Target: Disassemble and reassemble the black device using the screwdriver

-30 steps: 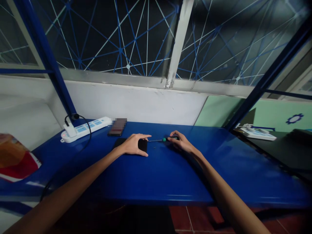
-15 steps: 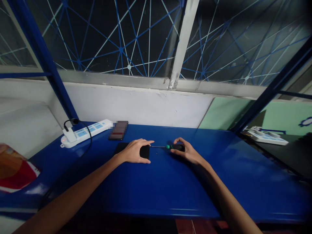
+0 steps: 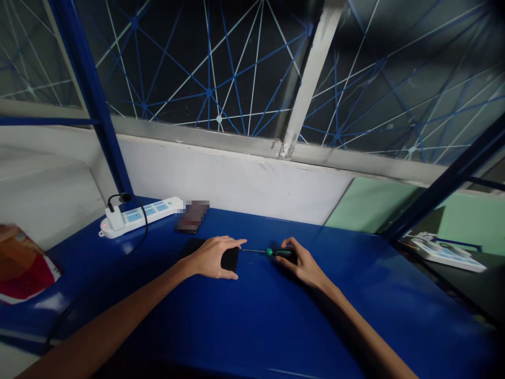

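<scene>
My left hand [image 3: 213,258] is closed around a flat black box-like object [image 3: 230,259] lying on the blue table, thumb along its near edge and fingers along the far one. What kind of object it is I cannot make out. In my right hand [image 3: 302,260] is a screwdriver [image 3: 282,253] with a black and green handle, gripped between thumb and fingers. Its thin metal shaft points left, and the tip meets the right side of the black object near its far corner. A tiny dark piece [image 3: 251,263], perhaps a screw, lies just below the shaft.
A white power strip [image 3: 148,215] with a plugged-in black cable stands at the back left, beside a phone [image 3: 193,216]. A red and orange package [image 3: 23,266] lies at the left edge. On the right, a white device [image 3: 447,252] rests on a dark surface.
The camera view has tilted and shifted slightly, so the table and hands sit lower. Both hands keep their holds, with the screwdriver still against the black object's side.
</scene>
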A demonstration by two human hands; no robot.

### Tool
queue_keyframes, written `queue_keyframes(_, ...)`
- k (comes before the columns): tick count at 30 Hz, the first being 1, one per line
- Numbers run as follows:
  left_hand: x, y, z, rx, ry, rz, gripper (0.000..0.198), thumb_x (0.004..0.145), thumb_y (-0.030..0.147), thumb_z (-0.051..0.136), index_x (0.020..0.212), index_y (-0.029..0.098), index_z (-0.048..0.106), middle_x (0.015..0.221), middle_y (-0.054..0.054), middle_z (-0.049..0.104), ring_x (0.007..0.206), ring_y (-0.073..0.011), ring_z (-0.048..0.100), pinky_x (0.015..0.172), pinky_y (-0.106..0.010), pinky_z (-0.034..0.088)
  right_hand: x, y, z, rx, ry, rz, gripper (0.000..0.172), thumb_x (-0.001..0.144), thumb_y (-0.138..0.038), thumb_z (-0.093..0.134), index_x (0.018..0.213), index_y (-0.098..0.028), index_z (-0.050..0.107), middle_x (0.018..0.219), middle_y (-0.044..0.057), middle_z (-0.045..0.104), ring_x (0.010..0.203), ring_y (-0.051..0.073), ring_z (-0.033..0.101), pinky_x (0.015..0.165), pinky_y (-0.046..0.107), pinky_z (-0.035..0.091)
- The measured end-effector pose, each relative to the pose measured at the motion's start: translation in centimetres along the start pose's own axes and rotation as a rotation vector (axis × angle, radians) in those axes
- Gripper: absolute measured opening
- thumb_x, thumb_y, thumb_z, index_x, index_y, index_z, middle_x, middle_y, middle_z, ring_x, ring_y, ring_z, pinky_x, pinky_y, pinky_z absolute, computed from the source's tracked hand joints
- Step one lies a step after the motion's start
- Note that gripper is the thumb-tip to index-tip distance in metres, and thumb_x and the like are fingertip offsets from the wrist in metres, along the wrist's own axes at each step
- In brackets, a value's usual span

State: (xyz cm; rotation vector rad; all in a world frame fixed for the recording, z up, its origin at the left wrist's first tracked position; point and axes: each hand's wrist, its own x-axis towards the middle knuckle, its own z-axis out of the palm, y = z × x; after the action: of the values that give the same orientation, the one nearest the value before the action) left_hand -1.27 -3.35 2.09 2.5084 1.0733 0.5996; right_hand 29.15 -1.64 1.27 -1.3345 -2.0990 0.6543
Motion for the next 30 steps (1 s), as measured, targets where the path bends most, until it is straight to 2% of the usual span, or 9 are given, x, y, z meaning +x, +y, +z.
queue_keyframes(4,0.0,-0.2,0.1,0.003,0.007,0.009,0.092,0.067,0.052,0.076,0.146,0.031,0.034,0.125,-0.008,0.061,0.112,-0.0303,0.056,0.093,-0.047,0.045,0.4,0.5,-0.1,0.018,0.000,0.016,0.034,0.084,-0.055,0.054,0.086,-0.021,0.054,0.063,-0.002,0.051,0.055,0.013,0.041,0.051,0.026,0.030)
queue_keyframes(8,0.0,-0.4,0.3,0.035,0.010,0.023,0.091,0.067,0.053,0.075,0.146,0.030,0.034,0.128,-0.009,0.059,0.116,-0.0311,0.054,0.094,-0.048,0.044,0.8,0.0,0.4,-0.082,0.024,0.066,0.043,0.090,-0.058,0.042,0.076,-0.021,0.057,0.059,0.000,0.052,0.056,0.015,0.045,0.053,0.028,0.031)
queue_keyframes(11,0.0,-0.4,0.3,0.077,0.013,0.042,0.088,0.068,0.054,0.074,0.144,0.028,0.038,0.129,-0.010,0.059,0.116,-0.0321,0.055,0.095,-0.049,0.044,1.0,-0.1,0.4,-0.078,0.044,0.098,0.038,0.086,-0.059,0.049,0.085,-0.022,0.055,0.061,-0.001,0.053,0.056,0.015,0.046,0.055,0.028,0.032)
queue_keyframes(13,0.0,-0.4,0.3,0.098,0.021,0.051,0.086,0.069,0.055,0.072,0.143,0.026,0.040,0.129,-0.012,0.059,0.117,-0.0326,0.055,0.095,-0.049,0.044,1.1,0.1,0.1,0.032,-0.051,0.062,0.038,0.078,-0.057,0.061,0.091,-0.022,0.051,0.066,-0.003,0.053,0.057,0.014,0.045,0.055,0.026,0.033)
queue_keyframes(16,0.1,-0.5,0.1,0.078,0.007,0.039,0.090,0.067,0.059,0.073,0.143,0.026,0.039,0.127,-0.011,0.060,0.116,-0.0323,0.055,0.095,-0.047,0.044,1.6,0.6,-0.6,0.234,-0.157,0.062,0.041,0.076,-0.055,0.065,0.092,-0.022,0.048,0.066,-0.005,0.050,0.056,0.012,0.042,0.052,0.024,0.032)
queue_keyframes(21,0.6,-1.0,-0.3,0.032,0.004,0.022,0.093,0.065,0.058,0.076,0.144,0.030,0.036,0.125,-0.005,0.062,0.116,-0.0293,0.056,0.097,-0.044,0.043,2.3,0.2,-0.8,0.036,-0.179,0.088,0.046,0.081,-0.063,0.054,0.073,-0.017,0.058,0.060,-0.002,0.048,0.055,0.012,0.042,0.052,0.026,0.029)
queue_keyframes(23,0.8,-1.2,-0.3,0.035,0.008,0.025,0.093,0.065,0.057,0.076,0.144,0.029,0.036,0.125,-0.005,0.063,0.117,-0.0283,0.056,0.098,-0.042,0.043,2.0,-0.1,-0.3,-0.059,-0.105,0.055,0.049,0.087,-0.062,0.043,0.074,-0.018,0.058,0.062,0.000,0.051,0.058,0.014,0.045,0.055,0.027,0.031)
queue_keyframes(26,0.8,-1.3,-0.3,0.061,0.020,0.007,0.094,0.065,0.057,0.076,0.145,0.027,0.036,0.125,-0.005,0.063,0.117,-0.0284,0.057,0.099,-0.041,0.042,1.1,-0.4,0.5,-0.133,0.045,0.058,0.042,0.089,-0.059,0.042,0.099,-0.021,0.054,0.061,-0.002,0.053,0.057,0.015,0.047,0.056,0.028,0.032)
queue_keyframes(30,0.6,-1.1,-0.4,0.065,-0.014,-0.014,0.095,0.068,0.057,0.074,0.147,0.031,0.030,0.131,-0.005,0.060,0.118,-0.0296,0.057,0.099,-0.042,0.042,0.4,-0.2,0.6,-0.092,0.046,0.050,0.041,0.079,-0.057,0.059,0.099,-0.022,0.049,0.058,-0.005,0.048,0.053,0.013,0.042,0.051,0.025,0.030)
